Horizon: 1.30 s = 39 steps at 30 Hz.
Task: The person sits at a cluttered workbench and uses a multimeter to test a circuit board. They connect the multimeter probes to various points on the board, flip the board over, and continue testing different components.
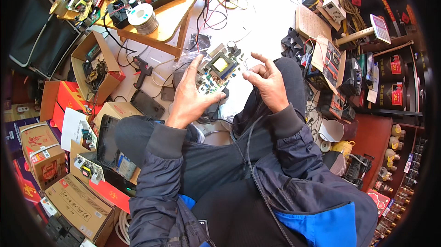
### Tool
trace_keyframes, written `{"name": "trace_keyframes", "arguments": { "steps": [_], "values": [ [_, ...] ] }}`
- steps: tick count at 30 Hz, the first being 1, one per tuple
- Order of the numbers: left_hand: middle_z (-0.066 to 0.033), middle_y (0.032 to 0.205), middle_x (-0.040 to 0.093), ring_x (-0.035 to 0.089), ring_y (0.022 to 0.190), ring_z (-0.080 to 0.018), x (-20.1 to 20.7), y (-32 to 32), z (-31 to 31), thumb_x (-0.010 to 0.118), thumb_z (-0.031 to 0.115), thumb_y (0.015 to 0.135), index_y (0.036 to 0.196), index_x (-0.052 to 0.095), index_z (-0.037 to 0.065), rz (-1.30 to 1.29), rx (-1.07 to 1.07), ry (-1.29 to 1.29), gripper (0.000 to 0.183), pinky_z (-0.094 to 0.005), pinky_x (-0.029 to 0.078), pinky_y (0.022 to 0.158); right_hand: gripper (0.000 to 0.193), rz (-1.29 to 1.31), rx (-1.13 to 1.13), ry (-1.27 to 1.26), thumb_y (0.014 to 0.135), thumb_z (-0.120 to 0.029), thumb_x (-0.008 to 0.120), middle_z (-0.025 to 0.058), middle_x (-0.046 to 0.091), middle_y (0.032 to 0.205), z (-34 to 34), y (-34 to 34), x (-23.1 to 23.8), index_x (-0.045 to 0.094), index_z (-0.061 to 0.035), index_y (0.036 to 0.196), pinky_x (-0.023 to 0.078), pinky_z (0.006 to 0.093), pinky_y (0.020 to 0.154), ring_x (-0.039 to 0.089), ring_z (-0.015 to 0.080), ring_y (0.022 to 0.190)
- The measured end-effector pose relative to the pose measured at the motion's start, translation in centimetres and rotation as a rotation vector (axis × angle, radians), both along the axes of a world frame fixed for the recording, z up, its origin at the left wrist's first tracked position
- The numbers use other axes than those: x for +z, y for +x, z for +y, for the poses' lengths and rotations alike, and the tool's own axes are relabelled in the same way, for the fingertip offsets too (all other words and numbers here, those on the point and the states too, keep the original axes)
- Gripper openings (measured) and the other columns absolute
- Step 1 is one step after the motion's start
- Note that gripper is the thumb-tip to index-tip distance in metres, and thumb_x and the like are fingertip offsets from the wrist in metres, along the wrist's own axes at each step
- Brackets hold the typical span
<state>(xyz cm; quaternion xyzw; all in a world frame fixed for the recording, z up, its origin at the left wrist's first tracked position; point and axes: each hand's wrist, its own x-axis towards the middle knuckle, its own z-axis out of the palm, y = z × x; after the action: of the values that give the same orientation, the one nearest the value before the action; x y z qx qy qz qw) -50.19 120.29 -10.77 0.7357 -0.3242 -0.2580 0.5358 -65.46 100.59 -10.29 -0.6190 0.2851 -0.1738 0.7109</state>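
Observation:
My left hand (190,94) grips a circuit board (219,69) by its near left edge, thumb along the near side and fingers up the left side. The board carries a transformer with a yellow top, a dark heat sink, a round capacitor and many small parts. It is tilted up above the floor between my knees. My right hand (267,81) hangs in the air just right of the board, apart from it. Its thumb and fingers are spread, with nothing visible between them.
A wooden table (172,19) at upper left holds a solder spool (143,19) and more boards. Below it lie a glue gun (143,70) and an open carton (112,70). Cardboard boxes (76,205) stack at left. Shelves with reels (392,65) and small bottles (394,143) stand right.

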Motion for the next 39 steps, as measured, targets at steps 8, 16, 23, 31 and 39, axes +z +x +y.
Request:
{"name": "trace_keyframes", "arguments": {
  "steps": [8, 16, 23, 31, 39],
  "values": [
    [-0.0247, 0.155, 0.055, 0.052, 0.146, -0.0324, -0.4, 0.4, -0.5, 0.1, 0.028, 0.069, 0.163, 0.037, -0.002, 0.08, -0.018, 0.086, 0.118, -0.0401, 0.038, 0.123, 0.048, 0.081, -0.047, -0.103, 0.101, -0.008, 0.074, 0.0014, 0.07, 0.1, -0.5, 0.1, -1.6, 0.062, 0.0072, 0.145, 0.053, 0.0233, 0.084, 0.064, 0.008, 0.088],
    [-0.026, 0.156, 0.053, 0.05, 0.148, -0.0325, -1.1, 0.8, -0.5, 0.101, 0.029, 0.068, 0.163, 0.037, -0.003, 0.175, -0.068, 0.093, 0.119, -0.0392, 0.037, 0.124, 0.039, 0.074, -0.074, -0.1, 0.105, -0.01, 0.067, 0.0063, 0.073, 0.105, -0.2, 0.2, -2.0, 0.067, 0.0065, 0.14, 0.056, 0.0261, 0.082, 0.067, 0.0109, 0.086],
    [-0.0261, 0.155, 0.055, 0.052, 0.146, -0.0327, -1.3, 0.8, -0.7, 0.1, 0.021, 0.068, 0.163, 0.037, -0.001, 0.144, -0.048, 0.108, 0.117, -0.0395, 0.038, 0.123, 0.043, 0.006, -0.069, -0.103, 0.103, -0.007, 0.069, 0.0068, 0.075, 0.099, 0.1, 0.4, -2.2, 0.064, 0.007, 0.143, 0.055, 0.0255, 0.086, 0.07, 0.0114, 0.092],
    [-0.0247, 0.153, 0.057, 0.055, 0.144, -0.0344, -1.3, 0.6, -0.7, 0.098, 0.015, 0.068, 0.162, 0.038, 0.001, -0.02, -0.012, 0.107, 0.113, -0.0406, 0.04, 0.122, 0.041, 0.013, -0.057, -0.133, 0.108, -0.007, 0.063, 0.0125, 0.077, 0.107, 0.4, 0.6, -2.6, 0.061, 0.0068, 0.146, 0.058, 0.0306, 0.093, 0.073, 0.0176, 0.097],
    [-0.0223, 0.15, 0.056, 0.056, 0.14, -0.0367, -1.4, 0.8, -1.0, 0.097, 0.011, 0.065, 0.165, 0.036, 0.008, -0.137, 0.004, 0.062, 0.118, -0.043, 0.043, 0.12, 0.04, 0.008, -0.053, -0.225, 0.11, -0.008, 0.06, 0.0126, 0.076, 0.105, 0.7, 0.8, -3.0, 0.058, 0.0084, 0.147, 0.057, 0.0311, 0.092, 0.072, 0.018, 0.099]
  ]
}}
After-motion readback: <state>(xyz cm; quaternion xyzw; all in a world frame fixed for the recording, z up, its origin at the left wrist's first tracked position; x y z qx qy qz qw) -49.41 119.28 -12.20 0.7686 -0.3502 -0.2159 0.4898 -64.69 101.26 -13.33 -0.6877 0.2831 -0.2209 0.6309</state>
